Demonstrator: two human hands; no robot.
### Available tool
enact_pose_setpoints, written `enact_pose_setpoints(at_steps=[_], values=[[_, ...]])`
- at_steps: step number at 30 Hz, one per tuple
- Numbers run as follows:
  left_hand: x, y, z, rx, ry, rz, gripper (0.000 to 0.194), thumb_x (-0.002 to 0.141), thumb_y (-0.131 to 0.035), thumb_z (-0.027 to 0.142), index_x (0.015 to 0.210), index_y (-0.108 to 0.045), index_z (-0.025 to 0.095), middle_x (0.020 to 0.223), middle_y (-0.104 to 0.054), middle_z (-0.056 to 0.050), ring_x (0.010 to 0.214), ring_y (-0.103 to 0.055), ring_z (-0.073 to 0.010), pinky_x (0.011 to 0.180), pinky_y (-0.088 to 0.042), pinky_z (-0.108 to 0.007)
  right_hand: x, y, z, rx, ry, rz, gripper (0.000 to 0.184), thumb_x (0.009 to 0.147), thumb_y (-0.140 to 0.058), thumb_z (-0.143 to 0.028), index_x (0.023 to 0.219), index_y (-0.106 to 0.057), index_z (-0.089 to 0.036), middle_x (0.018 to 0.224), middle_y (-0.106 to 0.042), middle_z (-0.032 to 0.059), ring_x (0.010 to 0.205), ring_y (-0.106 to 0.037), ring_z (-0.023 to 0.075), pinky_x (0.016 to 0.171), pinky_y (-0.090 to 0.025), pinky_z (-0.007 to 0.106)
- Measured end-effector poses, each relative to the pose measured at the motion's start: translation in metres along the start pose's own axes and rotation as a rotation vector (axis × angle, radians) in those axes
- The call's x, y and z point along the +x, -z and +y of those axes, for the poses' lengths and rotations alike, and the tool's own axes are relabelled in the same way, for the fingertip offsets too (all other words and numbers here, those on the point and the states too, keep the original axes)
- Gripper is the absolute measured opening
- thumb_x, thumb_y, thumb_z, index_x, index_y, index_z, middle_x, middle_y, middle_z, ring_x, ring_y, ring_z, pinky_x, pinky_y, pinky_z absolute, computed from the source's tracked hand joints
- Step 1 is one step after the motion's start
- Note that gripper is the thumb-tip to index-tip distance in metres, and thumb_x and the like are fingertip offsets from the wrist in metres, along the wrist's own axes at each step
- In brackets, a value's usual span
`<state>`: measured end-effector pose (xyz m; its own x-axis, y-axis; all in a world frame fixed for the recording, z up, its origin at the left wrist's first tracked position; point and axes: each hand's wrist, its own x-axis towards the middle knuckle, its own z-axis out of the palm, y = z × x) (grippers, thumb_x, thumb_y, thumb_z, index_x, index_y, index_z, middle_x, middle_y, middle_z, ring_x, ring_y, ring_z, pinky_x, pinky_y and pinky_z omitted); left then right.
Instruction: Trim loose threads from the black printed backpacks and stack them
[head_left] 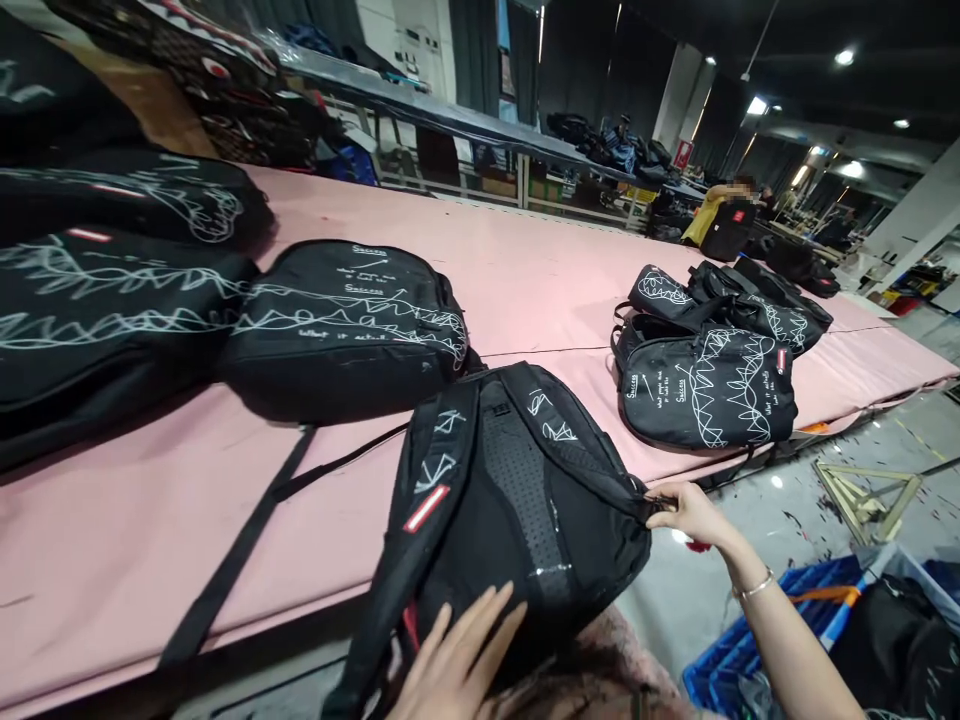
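Observation:
In front of me a black backpack point(525, 500) lies with its padded back and shoulder straps facing up, partly over the edge of the pink table. White scribbles and a red-and-white label mark its straps. My left hand point(469, 650) rests on its lower part with fingers stretched out. At the backpack's right side, my right hand point(682, 512) pinches the strap point(626, 493) near its lower end. A long loose black strap point(232, 560) trails across the table on the left.
More black backpacks point(345, 335) with white scribbles lie on the pink table point(525, 270) to the left, and another group point(705, 385) lies to the right. A blue crate point(750, 630) holding black items stands on the floor at lower right. A person point(705, 215) works farther back.

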<state>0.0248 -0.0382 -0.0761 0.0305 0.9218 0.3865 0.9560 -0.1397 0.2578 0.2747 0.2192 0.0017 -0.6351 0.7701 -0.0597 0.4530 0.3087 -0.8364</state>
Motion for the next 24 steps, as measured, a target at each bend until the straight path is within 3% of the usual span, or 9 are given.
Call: enact_pose_setpoints(at_steps=[2,5,9,12,15,19,24], values=[[-0.006,0.021,-0.021,0.001,0.039,0.018,0.07,0.069,-0.041,0.009,0.135,-0.035,0.029,0.133,-0.05,-0.006,0.119,-0.047,-0.025,0.106,-0.023,-0.046,0.001,-0.018,-0.011,0.187,-0.037,-0.115,0.026,0.056,-0.076,-0.033,0.072,-0.067,-0.014,0.056,-0.048,-0.0054,0.051,-0.042,0.0084,0.05,-0.033,0.021],[-0.008,0.053,-0.035,-0.081,0.244,0.138,0.057,0.074,-0.043,0.015,0.129,-0.044,0.029,0.124,-0.057,-0.006,0.109,-0.055,-0.0264,0.101,-0.033,-0.045,0.007,-0.056,-0.032,0.459,-0.076,-0.198,0.033,0.053,-0.078,-0.031,0.077,-0.064,-0.014,0.049,-0.031,-0.0109,0.045,-0.028,0.0043,0.048,-0.027,0.019],[0.017,0.082,-0.004,-0.428,0.531,0.245,0.03,0.078,-0.055,0.027,0.108,-0.061,0.031,0.11,-0.063,-0.003,0.099,-0.059,-0.0233,0.094,-0.043,-0.035,0.011,-0.104,-0.062,0.643,-0.039,-0.256,0.037,0.05,-0.08,-0.029,0.078,-0.063,-0.013,0.047,-0.025,-0.0126,0.044,-0.022,0.0035,0.046,-0.02,0.019],[0.047,0.082,0.022,-0.61,0.614,0.346,0.022,0.075,-0.061,0.027,0.096,-0.067,0.028,0.104,-0.063,-0.004,0.098,-0.058,-0.0228,0.091,-0.045,-0.032,0.009,-0.122,-0.079,0.681,-0.032,-0.314,0.036,0.05,-0.08,-0.031,0.076,-0.062,-0.013,0.047,-0.028,-0.0121,0.044,-0.023,0.0035,0.045,-0.018,0.02],[0.065,0.072,0.027,-0.679,0.598,0.406,0.02,0.074,-0.063,0.025,0.093,-0.069,0.026,0.104,-0.06,-0.006,0.098,-0.056,-0.0231,0.088,-0.046,-0.033,0.005,-0.123,-0.087,0.685,-0.075,-0.358,0.039,0.048,-0.08,-0.036,0.074,-0.062,-0.013,0.045,-0.029,-0.0121,0.043,-0.022,0.0034,0.043,-0.016,0.02],[0.071,0.062,0.017,-0.68,0.451,0.373,0.015,0.078,-0.059,0.022,0.088,-0.07,0.025,0.103,-0.056,-0.006,0.092,-0.058,-0.0193,0.085,-0.047,-0.033,0.0,-0.116,-0.09,0.693,-0.125,-0.374,0.041,0.046,-0.081,-0.038,0.07,-0.06,-0.013,0.044,-0.031,-0.0123,0.042,-0.022,0.0029,0.043,-0.015,0.02],[0.077,0.067,0.015,-0.626,0.347,0.308,0.011,0.079,-0.056,0.02,0.08,-0.067,0.021,0.099,-0.055,-0.006,0.089,-0.058,-0.0171,0.079,-0.048,-0.028,-0.001,-0.118,-0.09,0.69,-0.153,-0.398,0.042,0.044,-0.083,-0.038,0.07,-0.058,-0.014,0.041,-0.029,-0.0135,0.041,-0.02,0.0026,0.042,-0.015,0.02]])
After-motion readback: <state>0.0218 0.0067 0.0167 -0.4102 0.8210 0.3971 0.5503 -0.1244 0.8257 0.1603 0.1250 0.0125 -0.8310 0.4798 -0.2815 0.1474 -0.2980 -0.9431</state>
